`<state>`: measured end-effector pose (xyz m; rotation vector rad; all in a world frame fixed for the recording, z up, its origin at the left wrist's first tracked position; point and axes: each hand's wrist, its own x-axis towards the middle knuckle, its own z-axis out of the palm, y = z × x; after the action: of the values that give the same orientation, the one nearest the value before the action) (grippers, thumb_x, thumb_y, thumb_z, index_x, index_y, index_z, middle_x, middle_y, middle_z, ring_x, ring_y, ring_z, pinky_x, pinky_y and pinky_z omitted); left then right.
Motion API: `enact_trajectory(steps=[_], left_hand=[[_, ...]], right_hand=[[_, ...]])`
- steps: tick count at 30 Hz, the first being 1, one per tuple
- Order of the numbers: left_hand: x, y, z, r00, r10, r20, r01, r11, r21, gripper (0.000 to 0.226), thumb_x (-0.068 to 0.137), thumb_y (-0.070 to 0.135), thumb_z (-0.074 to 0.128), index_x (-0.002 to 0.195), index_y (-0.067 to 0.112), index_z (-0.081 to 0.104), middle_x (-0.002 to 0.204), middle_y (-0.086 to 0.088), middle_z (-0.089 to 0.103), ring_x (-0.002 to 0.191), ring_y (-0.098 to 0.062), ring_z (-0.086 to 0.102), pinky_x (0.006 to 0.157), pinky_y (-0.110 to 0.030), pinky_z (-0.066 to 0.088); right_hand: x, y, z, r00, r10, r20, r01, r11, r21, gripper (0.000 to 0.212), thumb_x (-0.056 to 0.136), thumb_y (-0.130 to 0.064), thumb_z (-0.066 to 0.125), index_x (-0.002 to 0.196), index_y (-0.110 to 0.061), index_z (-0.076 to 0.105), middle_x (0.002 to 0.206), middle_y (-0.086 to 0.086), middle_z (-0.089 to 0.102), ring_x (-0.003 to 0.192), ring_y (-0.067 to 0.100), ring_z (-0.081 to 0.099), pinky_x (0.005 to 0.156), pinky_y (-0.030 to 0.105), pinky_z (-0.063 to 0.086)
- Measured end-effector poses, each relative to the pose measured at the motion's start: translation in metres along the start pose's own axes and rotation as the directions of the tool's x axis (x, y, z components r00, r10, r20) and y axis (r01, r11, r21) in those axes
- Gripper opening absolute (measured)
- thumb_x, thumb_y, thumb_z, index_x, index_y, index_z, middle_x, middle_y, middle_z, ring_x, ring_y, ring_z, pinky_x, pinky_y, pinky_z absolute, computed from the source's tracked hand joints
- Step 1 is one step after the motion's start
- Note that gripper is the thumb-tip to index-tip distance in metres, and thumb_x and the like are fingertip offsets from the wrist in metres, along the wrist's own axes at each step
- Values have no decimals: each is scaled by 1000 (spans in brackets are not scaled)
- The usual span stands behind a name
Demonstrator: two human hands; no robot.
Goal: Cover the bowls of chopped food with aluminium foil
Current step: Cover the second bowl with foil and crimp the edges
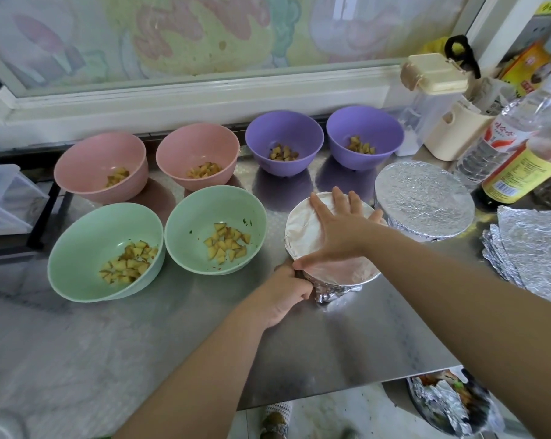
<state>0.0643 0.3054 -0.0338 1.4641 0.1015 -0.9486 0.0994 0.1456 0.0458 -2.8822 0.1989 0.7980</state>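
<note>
A bowl wrapped in aluminium foil [305, 226] stands in the middle of the steel counter [347, 337]. My right hand [340, 229] lies flat on its foil top, fingers spread. My left hand [288, 291] grips the foil folded down at the bowl's near left side. A second foil-covered bowl [426, 201] sits just to the right. Uncovered bowls of chopped food stand to the left: two green [106, 251] [215, 229], two pink [101, 167] [198, 156], and two purple [285, 142] [364, 134] at the back.
Cut foil sheets [530, 239] lie stacked at the right edge. Bottles [505, 131], a cream container [454, 134] and a lidded jug [432, 87] crowd the back right corner. A bin with crumpled foil [448, 403] sits below the counter's front edge. A windowsill runs behind the bowls.
</note>
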Motion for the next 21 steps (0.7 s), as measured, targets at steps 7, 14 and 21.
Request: enact_trajectory(steps=[7, 14, 21], left_hand=[[-26, 28, -3, 986, 119, -118, -129, 988, -82, 66, 72, -3, 42, 127, 28, 61, 120, 2, 70, 108, -17, 60, 92, -29, 47], [-35, 25, 2, 979, 204, 24, -196, 962, -189, 93, 71, -22, 25, 144, 32, 46, 124, 18, 68, 117, -7, 52, 103, -31, 31], [-35, 29, -5, 973, 209, 98, -185, 960, -210, 95, 71, -20, 28, 150, 32, 37, 140, 10, 59, 132, -11, 50, 114, -33, 30]], right_hand=[[-3, -1, -1, 1000, -2, 7, 2, 1000, -1, 152, 44, -99, 63, 155, -42, -24, 164, 5, -32, 151, 39, -27, 112, 79, 0], [-3, -1, -1, 1000, -1, 10, 1, 1000, 3, 152, 44, -98, 64, 155, -42, -24, 164, 4, -33, 150, 39, -28, 112, 78, -2], [-3, -3, 1, 1000, 26, -7, -25, 1000, 16, 152, 44, -100, 63, 154, -42, -25, 164, 4, -32, 151, 39, -27, 112, 79, -1]])
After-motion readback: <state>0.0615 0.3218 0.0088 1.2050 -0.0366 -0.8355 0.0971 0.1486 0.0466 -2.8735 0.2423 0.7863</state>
